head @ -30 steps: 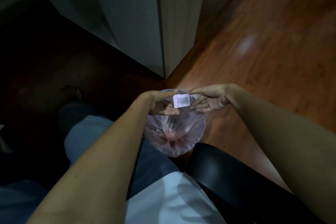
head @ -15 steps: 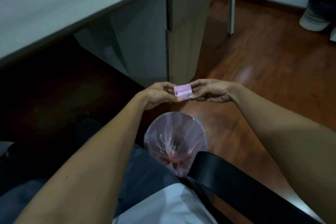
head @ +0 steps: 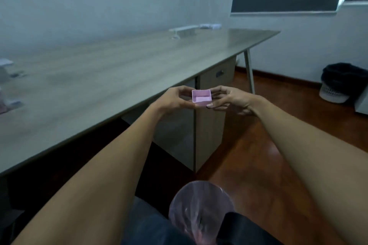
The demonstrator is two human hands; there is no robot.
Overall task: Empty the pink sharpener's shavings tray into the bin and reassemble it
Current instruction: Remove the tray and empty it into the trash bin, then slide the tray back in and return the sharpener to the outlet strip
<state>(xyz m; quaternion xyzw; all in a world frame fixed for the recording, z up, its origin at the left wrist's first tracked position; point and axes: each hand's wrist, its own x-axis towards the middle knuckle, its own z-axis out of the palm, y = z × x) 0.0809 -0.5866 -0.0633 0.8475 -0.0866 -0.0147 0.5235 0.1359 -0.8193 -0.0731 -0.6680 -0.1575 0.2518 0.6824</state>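
Note:
A small pink shavings tray (head: 201,98) is held upright with its open side facing up; its inside looks bare. My left hand (head: 175,100) pinches its left end and my right hand (head: 229,100) pinches its right end, near the desk's front edge. Well below my hands, the bin (head: 201,208) with a pink plastic liner stands on the floor between my legs and a black chair part. A blurred pink object (head: 3,103) lies at the desk's far left edge; I cannot tell what it is.
A long grey wooden desk (head: 111,73) stretches left and ahead, with a drawer cabinet (head: 215,105) beneath it. A white basket with a black bag (head: 338,83) stands on the wooden floor at the right. A black chair part (head: 245,228) sits beside the bin.
Both hands rose with the tray from over the bin's mouth to desk height. The tray turned open side up. My view tilted up, bringing the desk top into sight.

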